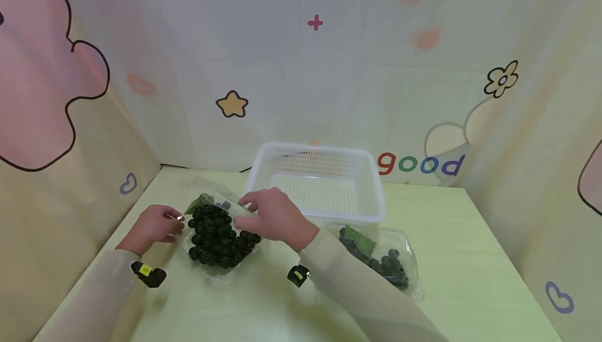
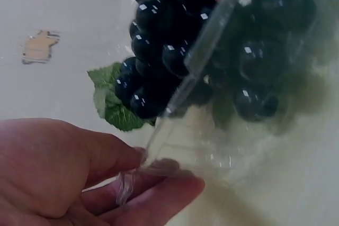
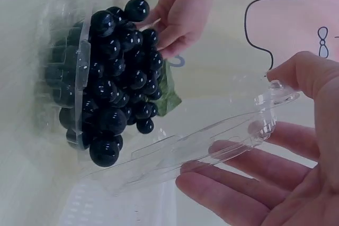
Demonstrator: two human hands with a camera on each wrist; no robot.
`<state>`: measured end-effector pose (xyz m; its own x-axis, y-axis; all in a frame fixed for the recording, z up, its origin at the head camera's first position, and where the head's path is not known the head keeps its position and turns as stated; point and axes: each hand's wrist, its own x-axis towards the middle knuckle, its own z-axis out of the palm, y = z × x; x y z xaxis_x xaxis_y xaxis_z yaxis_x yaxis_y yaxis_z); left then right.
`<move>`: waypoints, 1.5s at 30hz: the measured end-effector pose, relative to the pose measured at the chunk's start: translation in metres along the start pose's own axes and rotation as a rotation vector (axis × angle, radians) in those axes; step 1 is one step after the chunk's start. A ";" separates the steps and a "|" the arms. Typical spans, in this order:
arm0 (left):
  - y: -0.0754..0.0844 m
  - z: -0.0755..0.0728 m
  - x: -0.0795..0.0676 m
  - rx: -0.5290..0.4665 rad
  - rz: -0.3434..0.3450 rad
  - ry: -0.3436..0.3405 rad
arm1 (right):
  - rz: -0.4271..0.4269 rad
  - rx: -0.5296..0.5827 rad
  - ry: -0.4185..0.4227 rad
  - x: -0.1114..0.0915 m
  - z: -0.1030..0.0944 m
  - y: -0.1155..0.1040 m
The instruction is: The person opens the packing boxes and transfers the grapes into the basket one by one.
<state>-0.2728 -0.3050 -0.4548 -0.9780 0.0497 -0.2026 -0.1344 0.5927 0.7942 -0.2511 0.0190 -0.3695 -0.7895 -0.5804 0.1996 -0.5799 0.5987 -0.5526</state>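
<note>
A bunch of dark grapes (image 1: 213, 237) with a green leaf (image 2: 114, 101) lies heaped in a clear plastic clamshell box (image 3: 83, 56) on the left of the table. My left hand (image 1: 152, 227) pinches the rim of that box between thumb and fingers, by the leaf end. The hinged lid (image 3: 212, 146) is raised. My right hand (image 1: 277, 219) holds its edge, with the thumb on one side and the fingers spread along the other. The grapes rise above the box's rim and some show through its clear wall.
Behind the right hand stands a white plastic basket (image 1: 378, 196). A second clear box (image 1: 409, 248) with dark grapes and a leaf (image 1: 359, 240) lies to the right, partly under the right sleeve. Printed curtains (image 1: 282, 60) enclose the pale table (image 1: 461, 258).
</note>
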 end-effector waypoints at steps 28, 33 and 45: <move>-0.001 -0.019 0.052 -0.095 0.001 0.001 | 0.415 0.364 0.061 0.033 -0.004 0.001; -0.005 -0.021 0.042 -0.034 -0.038 -0.009 | 0.441 0.333 0.057 0.037 -0.009 0.000; 0.000 -0.019 0.005 -0.054 -0.140 -0.126 | 0.471 0.306 0.043 0.069 -0.016 0.002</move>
<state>-0.2807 -0.3205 -0.4450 -0.9218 0.0716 -0.3809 -0.2799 0.5568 0.7821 -0.3098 -0.0113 -0.3442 -0.9603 -0.2619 -0.0960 -0.0828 0.5965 -0.7983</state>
